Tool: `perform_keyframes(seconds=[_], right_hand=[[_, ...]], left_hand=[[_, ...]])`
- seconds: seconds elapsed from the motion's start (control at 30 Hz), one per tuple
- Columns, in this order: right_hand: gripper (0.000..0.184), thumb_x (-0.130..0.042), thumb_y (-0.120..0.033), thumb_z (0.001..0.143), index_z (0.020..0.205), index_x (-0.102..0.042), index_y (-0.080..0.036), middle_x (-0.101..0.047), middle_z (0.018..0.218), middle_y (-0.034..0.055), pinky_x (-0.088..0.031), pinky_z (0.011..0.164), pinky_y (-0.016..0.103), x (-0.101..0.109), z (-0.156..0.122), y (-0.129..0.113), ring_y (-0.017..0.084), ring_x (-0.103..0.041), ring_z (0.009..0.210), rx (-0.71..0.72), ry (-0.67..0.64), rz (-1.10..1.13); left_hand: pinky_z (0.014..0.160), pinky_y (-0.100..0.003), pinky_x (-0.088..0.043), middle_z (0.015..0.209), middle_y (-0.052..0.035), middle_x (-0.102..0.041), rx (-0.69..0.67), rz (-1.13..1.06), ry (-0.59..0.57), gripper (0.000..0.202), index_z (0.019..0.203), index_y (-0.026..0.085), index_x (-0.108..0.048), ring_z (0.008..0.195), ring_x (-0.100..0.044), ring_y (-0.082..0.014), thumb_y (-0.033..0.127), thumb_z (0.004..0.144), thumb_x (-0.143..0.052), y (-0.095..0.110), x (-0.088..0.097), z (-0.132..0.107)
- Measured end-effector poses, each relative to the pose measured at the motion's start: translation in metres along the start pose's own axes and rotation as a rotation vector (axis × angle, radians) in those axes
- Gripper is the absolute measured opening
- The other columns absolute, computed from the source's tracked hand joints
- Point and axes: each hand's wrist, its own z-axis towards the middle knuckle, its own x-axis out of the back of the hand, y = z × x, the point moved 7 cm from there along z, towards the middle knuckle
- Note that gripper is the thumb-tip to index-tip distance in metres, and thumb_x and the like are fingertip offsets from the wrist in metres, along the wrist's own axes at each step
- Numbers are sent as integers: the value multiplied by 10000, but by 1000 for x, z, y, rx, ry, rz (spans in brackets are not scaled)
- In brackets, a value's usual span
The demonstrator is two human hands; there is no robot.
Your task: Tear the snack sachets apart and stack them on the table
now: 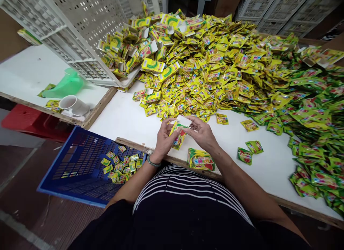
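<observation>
Between my hands is a small yellow-and-green printed carton (177, 134), its white flap (183, 121) standing up at the top. My left hand (165, 137) is closed on its left side. The fingers of my right hand (202, 133) pinch it at the upper right, near the flap. Whether anything is inside the carton I cannot tell. Just below, a second printed carton (200, 159) lies on the table's front edge. Past my fingertips begins a big heap of yellow sachets (215, 71), and green sachets (319, 121) are piled at the right.
A blue crate (80, 164) holding several small cartons (125, 167) stands below the table at left. A white crate (88, 38) lies tipped, small cartons spilling from it. A white mug (74, 105) and a green scoop (66, 85) sit on the left table. A few loose sachets (244, 155) lie at right.
</observation>
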Motion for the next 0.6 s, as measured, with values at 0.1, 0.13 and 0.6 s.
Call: perform_keyframes(seconds=[0.1,0.13,0.6], right_hand=[[253,-661,-478,786,877,-726,-251,-736,940,30,-513,798,360,0,1,-9,197,-646,892,50,-60,-53],[243,-648,-476,800,815,-726,-247,-737,902,27,-513,800,358,1,1,-11,196,-652,888,55,-66,-38],[238,-785,-442,651,786,-787,-245,-762,798,22,-545,724,360,11,6,6,186,-668,730,-168,-68,105]], left_hand=[[631,-222,-488,785,35,-672,96,-70,67,564,1086,238,-489,644,-621,-109,372,646,-815,-5,4,-2],[624,-215,-486,763,42,-669,102,-68,76,562,1060,229,-499,628,-616,-102,358,624,-830,-5,4,-3],[694,-233,-508,801,-11,-710,94,-3,-73,528,1060,182,-592,724,-666,-131,368,631,-836,3,-5,-5]])
